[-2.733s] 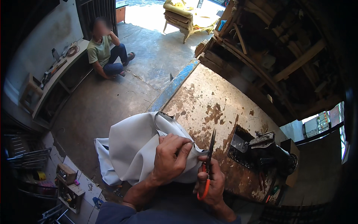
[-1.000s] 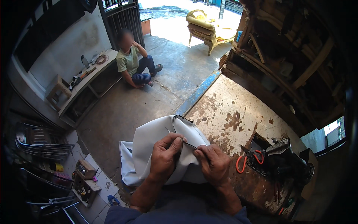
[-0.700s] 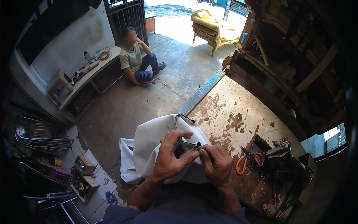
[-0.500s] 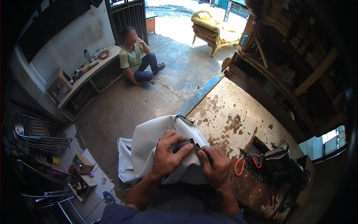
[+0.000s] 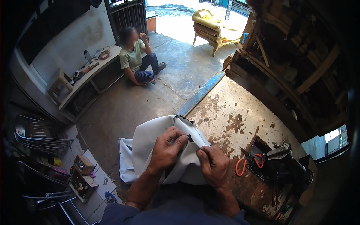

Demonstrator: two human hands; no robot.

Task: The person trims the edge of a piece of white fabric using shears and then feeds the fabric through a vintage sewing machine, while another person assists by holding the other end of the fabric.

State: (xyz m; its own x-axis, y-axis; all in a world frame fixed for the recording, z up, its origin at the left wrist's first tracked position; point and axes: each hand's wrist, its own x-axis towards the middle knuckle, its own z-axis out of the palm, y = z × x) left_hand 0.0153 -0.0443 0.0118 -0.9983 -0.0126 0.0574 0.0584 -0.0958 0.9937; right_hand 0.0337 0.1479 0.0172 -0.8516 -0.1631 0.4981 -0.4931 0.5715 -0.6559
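A grey-white vinyl piece (image 5: 146,146) with a dark-edged seam is bunched at the near left of a worn workbench (image 5: 225,105). My left hand (image 5: 168,148) pinches its folded edge near the middle, thumb against bent fingers. Just right and slightly lower, my right hand (image 5: 213,165) grips the same edge, where a pale strip runs up to the top of the piece. Red-handled scissors (image 5: 240,168) lie on the bench beside a black sewing machine (image 5: 285,168), clear of both hands.
A person (image 5: 131,60) sits on the floor by a low shelf (image 5: 90,75). An armchair (image 5: 208,28) stands at the bright doorway. Wooden frames (image 5: 292,67) crowd the right. Stacked metal chairs (image 5: 37,135) and small wooden boxes (image 5: 82,180) are at the left.
The scissors have left my right hand for the bench, and that hand now holds the vinyl. My fingers have shifted along the fold, exposing a pale strip. The view has swung slightly left.
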